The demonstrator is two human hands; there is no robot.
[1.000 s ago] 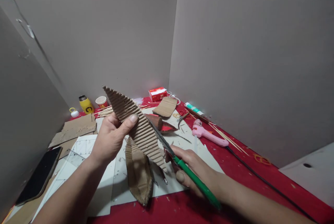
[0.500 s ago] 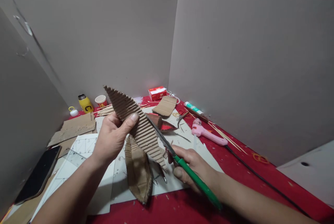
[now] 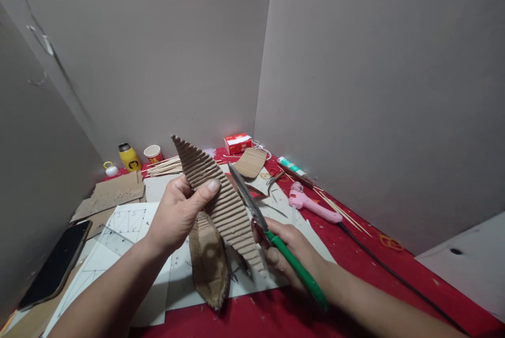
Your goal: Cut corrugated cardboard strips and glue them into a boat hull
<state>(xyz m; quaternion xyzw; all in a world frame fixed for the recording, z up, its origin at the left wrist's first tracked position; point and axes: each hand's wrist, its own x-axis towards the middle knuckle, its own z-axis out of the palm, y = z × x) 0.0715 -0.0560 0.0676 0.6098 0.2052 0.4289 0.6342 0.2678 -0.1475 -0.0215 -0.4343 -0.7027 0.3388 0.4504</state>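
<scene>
My left hand (image 3: 185, 206) pinches a pointed, leaf-shaped piece of corrugated cardboard (image 3: 226, 206), thumb on its ribbed face and fingers behind. My right hand (image 3: 294, 248) is closed round scissors with green handles (image 3: 298, 269). Their dark blades (image 3: 246, 196) lie along the right edge of the cardboard; whether they touch it I cannot tell. Below the held piece, a brown boat-shaped cardboard form (image 3: 209, 264) rests on the white paper, its upper end partly covered.
A pink glue gun (image 3: 313, 205) with a black cable lies at right. Thin wooden sticks (image 3: 163, 166), a paper cup (image 3: 152, 153) and a yellow bottle (image 3: 129, 157) are at back left. A phone (image 3: 55, 264) lies by printed sheets (image 3: 118, 222). A red box (image 3: 238, 143) stands near the wall.
The cardboard piece and my left hand have shifted right and slightly down. The scissors have turned steeper, and their blades have moved from overlapping the cardboard to its right edge.
</scene>
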